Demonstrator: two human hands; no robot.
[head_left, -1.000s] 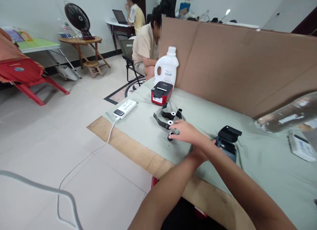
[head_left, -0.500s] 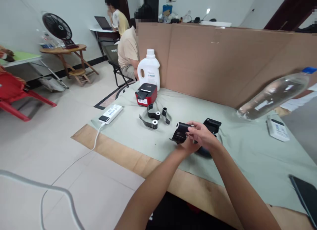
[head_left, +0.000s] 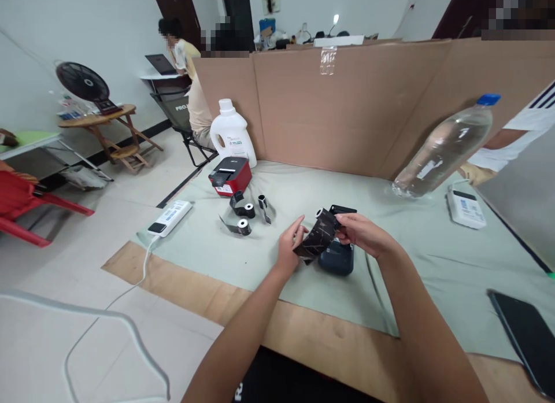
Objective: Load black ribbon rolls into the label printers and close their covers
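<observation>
My right hand (head_left: 358, 232) is closed on a small roll of black paper (head_left: 321, 232) with a white core, gripping its right side. A loose, curved strip unrolls from it down toward my left hand (head_left: 291, 246). That hand is at the strip's lower end with its fingers apart; whether it touches the strip is unclear. Beneath the roll lies a dark blue device (head_left: 337, 258) with its black lid (head_left: 344, 209) raised, partly covered by the paper and my right hand. Farther left are several other black paper rolls, one a roll (head_left: 243, 226) with its tail pulled out.
A red and black label printer (head_left: 230, 174) stands before a white jug (head_left: 234, 134). A white power bank (head_left: 170, 218) with a cable lies at left. A large water bottle (head_left: 446, 148) leans on the cardboard wall (head_left: 338, 114). At right are another white device (head_left: 467, 206) and a phone (head_left: 526, 339).
My hands have moved apart. The left has come away to the roll's left and opened, while the right keeps the roll, its strip now facing me. The view has shifted right.
</observation>
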